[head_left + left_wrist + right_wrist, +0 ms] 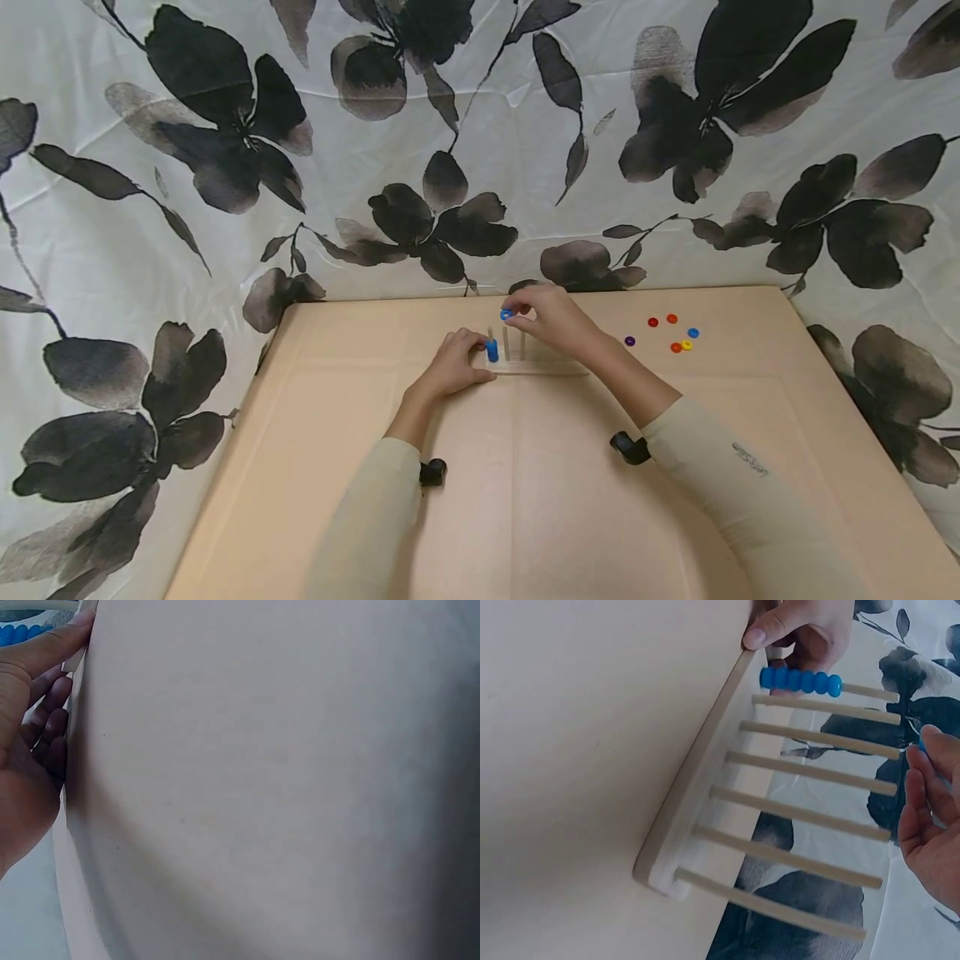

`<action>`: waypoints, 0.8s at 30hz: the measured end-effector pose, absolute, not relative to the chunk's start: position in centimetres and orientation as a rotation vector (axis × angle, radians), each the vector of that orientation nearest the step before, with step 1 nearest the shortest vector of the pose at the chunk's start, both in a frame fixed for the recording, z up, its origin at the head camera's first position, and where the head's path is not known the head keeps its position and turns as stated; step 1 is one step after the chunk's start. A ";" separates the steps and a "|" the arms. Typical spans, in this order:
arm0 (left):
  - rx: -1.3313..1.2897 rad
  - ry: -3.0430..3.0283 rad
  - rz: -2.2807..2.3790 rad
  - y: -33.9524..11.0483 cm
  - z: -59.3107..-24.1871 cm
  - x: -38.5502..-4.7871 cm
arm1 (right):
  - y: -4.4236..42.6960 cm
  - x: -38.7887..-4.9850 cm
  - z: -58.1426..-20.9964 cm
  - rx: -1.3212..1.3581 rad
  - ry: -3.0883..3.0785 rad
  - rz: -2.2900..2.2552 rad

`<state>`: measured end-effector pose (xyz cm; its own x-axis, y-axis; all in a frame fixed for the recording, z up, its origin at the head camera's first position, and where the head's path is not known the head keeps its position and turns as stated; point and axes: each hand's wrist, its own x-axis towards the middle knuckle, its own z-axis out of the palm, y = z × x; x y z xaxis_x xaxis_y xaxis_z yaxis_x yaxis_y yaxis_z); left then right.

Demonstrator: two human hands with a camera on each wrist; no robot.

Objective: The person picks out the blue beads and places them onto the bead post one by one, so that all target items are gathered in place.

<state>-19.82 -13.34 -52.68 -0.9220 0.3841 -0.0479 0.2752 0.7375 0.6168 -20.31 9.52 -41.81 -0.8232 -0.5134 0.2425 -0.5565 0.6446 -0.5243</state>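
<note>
A wooden peg stand (701,769) has a flat base and a row of several upright pegs. Several blue beads (801,681) are stacked on the end peg at the left hand's side; the other pegs are bare. My left hand (452,367) grips that end of the base, its thumb (64,641) along the edge in the left wrist view. Above the pegs, my right hand (555,321) pinches one blue bead (506,314) between thumb and fingertips, close to the top of the stand. In the right wrist view that bead is mostly hidden by the fingers.
Loose beads lie on the table to the right of the stand: a purple bead (629,341), red ones (652,322), a blue one (693,332), a yellow one (687,345) and an orange-red one (676,347). A floral cloth (525,142) hangs behind the table's far edge.
</note>
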 end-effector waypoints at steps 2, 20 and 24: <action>0.525 2.762 0.950 -13.4 -52.6 -19.8 | 9.0 -20.4 -41.7 0.916 -2.797 0.907; 0.513 2.752 0.998 -13.4 -52.7 -19.9 | 6.8 -21.2 -42.5 0.997 -2.915 0.798; 0.510 2.749 0.999 -13.4 -52.7 -19.9 | 6.8 -21.2 -42.8 1.019 -2.900 0.795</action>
<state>-19.90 -13.37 -52.74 -0.9265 0.3736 -0.0445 0.2579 0.7168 0.6478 -21.21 6.78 -42.76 -0.7935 -0.5946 0.1297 -0.5776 0.6687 -0.4682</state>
